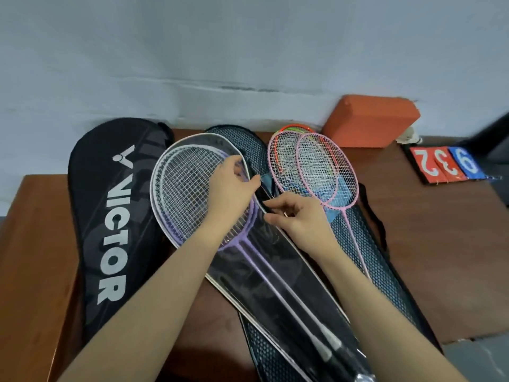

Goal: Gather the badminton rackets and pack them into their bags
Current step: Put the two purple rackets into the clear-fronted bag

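**Hands at the clear bag's edge**

Our left hand (pixel 230 186) pinches the white rim of the clear bag (pixel 278 274) holding the purple rackets (pixel 192 194). Our right hand (pixel 296 216) pinches its zipper edge. Pink rackets (pixel 316 166) lie on the mesh bag (pixel 366 260) alongside.

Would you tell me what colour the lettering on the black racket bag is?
White, on the black racket bag, clearest in the head view.

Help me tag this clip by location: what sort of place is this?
Probably a sports hall or club equipment corner, though I can't be sure. Flip score cards sit on the brown table by a plain wall, an orange foam block beside them, and several racket bags, one a black Victor bag.
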A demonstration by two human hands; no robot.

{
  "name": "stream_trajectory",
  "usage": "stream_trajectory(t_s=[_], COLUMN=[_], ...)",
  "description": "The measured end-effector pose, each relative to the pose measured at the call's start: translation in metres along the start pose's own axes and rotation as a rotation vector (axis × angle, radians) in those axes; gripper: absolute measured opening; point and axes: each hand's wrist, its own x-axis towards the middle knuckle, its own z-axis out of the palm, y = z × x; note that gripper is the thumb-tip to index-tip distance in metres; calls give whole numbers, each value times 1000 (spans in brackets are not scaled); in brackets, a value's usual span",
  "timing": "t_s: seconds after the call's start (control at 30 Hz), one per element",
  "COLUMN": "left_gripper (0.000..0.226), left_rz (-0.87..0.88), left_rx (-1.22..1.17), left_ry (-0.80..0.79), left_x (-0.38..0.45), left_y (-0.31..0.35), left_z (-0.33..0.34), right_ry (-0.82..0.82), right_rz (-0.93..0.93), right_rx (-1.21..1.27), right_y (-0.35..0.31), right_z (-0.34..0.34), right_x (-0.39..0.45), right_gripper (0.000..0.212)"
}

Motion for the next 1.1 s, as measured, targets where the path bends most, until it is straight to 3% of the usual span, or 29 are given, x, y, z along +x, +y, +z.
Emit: stream_trajectory(t_s=[0.13, 0.23, 0.37, 0.57, 0.87, 1.0, 1.1], left_gripper=[46, 45, 43, 46, 50, 50, 41], left_rz=[-69, -63, -26, -30, 24, 70, 224], left_rx=[-189, -296, -360, -401, -402, -307, -130], left_ry=[23, 34, 28, -4, -7, 1, 12], left_x=[-8, -20, -31, -40, -44, -44, -43], left_y=[1, 0, 0, -4, -9, -11, -15], left_z=[-10, -20, -29, -32, -33, -32, -34], right_ry=[-112, -74, 7, -67, -72, -57, -22], right_rz=[9, 17, -77, -108, -145, -347, -446], right_rx=[-10, 63, -114, -169, -149, -464, -524], right_y=[-3, -7, -10, -29, -30, -29, -24], right_z=[2, -7, -3, 20, 20, 15, 10], right_x=[0, 11, 39, 67, 70, 71, 67], right_gripper=[14, 14, 20, 25, 16, 7, 11])
